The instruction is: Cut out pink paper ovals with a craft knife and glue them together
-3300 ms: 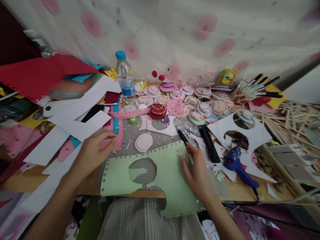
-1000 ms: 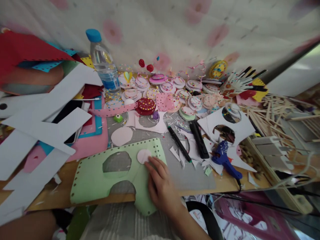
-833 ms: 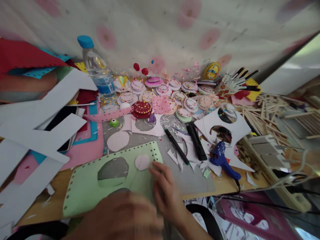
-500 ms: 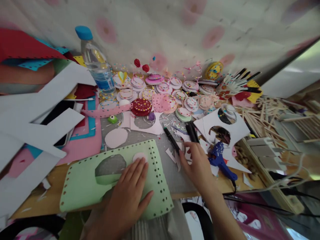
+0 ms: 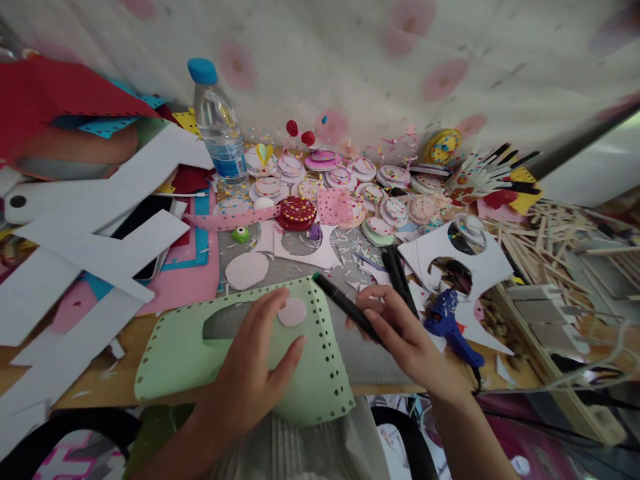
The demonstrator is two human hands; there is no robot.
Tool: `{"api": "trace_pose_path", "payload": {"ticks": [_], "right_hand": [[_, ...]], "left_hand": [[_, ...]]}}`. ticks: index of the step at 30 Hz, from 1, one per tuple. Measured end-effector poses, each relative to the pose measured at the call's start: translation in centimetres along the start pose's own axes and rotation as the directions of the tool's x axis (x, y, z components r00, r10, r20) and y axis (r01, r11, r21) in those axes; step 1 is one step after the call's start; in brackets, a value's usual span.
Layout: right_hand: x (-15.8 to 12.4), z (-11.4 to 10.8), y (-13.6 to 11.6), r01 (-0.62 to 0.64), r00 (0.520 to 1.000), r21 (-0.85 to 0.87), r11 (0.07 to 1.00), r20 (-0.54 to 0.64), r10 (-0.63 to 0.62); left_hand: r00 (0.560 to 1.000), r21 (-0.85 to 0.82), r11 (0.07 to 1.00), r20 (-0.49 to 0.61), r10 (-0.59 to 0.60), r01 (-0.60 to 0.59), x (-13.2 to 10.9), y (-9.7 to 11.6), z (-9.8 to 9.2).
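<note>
My right hand (image 5: pixel 395 330) grips a black marker pen (image 5: pixel 345 300), its green-tipped end pointing up and left over the right edge of a green foam sheet (image 5: pixel 175 360). The sheet has dark punched-looking marks along its edges and an oval cut-out. On it lies a small pale pink paper disc (image 5: pixel 292 312). Beside the disc hovers my left hand (image 5: pixel 250 367), thumb and fingers apart, holding nothing. A larger pale oval (image 5: pixel 247 270) lies just behind the sheet. Another black marker (image 5: pixel 397 273) rests beyond my right hand.
Several decorated round paper pieces (image 5: pixel 297 213) crowd the back of the table. A water bottle (image 5: pixel 219 127) stands at back left, near white board strips (image 5: pixel 100 253). A blue glue gun (image 5: pixel 453 327) and wooden sticks (image 5: pixel 530 247) lie on the right.
My right hand has lifted the marker off the table and brought it towards the green sheet. My left hand has come off the pink disc, its fingers spreading. The view has shifted slightly.
</note>
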State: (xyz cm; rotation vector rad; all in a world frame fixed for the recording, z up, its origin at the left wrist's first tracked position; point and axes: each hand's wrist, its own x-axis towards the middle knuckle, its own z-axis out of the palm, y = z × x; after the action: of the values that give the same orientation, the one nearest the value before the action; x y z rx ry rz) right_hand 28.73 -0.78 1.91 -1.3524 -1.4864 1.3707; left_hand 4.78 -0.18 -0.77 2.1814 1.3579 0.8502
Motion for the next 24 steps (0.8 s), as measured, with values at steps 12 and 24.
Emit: {"api": "trace_pose_path", "payload": {"ticks": [12,24], "right_hand": [[1.1,0.5,-4.3,0.196,0.947,-0.252,0.948,0.299,-0.116],[0.7,2.5,-2.5,0.076,0.96,0.386,0.919,0.222,-0.172]], "left_hand": [[0.922,0.069,0.94,0.229,0.312,-0.335,3.0,-0.5,-5.0],[0.951,-0.018,0.964,0.164,0.264,-0.264,1.4,-0.1,-5.7]]}}
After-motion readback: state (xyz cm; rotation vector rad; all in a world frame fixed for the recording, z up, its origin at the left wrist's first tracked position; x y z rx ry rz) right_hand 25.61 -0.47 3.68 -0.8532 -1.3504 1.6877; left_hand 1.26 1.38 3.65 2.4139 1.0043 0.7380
